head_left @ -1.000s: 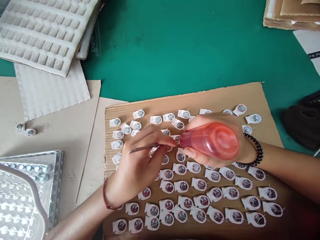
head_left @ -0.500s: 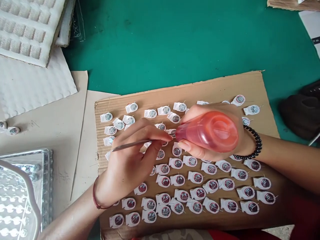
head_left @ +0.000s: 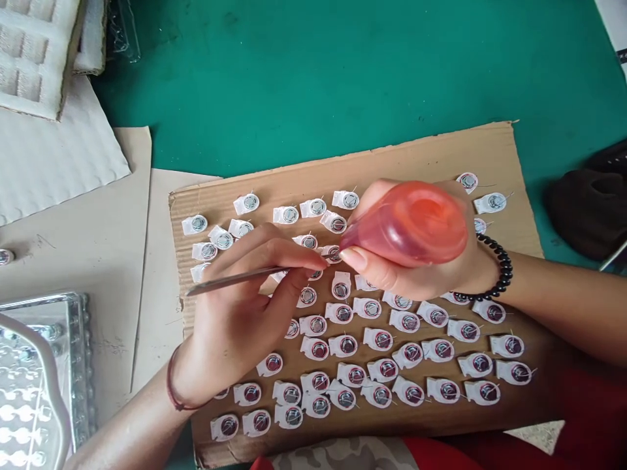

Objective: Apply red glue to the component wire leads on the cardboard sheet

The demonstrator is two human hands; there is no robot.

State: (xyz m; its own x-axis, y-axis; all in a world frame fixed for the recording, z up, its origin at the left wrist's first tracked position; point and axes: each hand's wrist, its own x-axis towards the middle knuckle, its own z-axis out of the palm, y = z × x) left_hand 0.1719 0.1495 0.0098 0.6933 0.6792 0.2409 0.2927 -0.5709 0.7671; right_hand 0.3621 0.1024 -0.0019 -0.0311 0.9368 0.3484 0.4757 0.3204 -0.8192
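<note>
My left hand [head_left: 249, 307] is closed in a pinch on a pair of thin metal tweezers [head_left: 230, 281]. Their tip meets a small round part [head_left: 332, 253] on a white backing. My right hand [head_left: 392, 271] wraps round a squeeze bottle [head_left: 416, 222] of red, see-through plastic, its base toward me. The bottle's narrow end points down at that same part, close to the tweezers' tip; its very tip is hidden. Many like parts [head_left: 377, 339], each with fine wires, lie in loose rows on a cardboard sheet [head_left: 416, 153] under both hands.
Foam-lined trays [head_left: 34, 59] are stacked at the upper left. A clear plastic tray [head_left: 81, 365] with metal parts stands at the lower left, a white cable [head_left: 49, 365] across it. A dark object [head_left: 582, 212] lies at the right on the green mat [head_left: 304, 72].
The view has shifted slightly, so the board sits a little higher and further left. The bottle is tilted somewhat differently, and the tweezers show more of their length. Both hands keep their hold.
</note>
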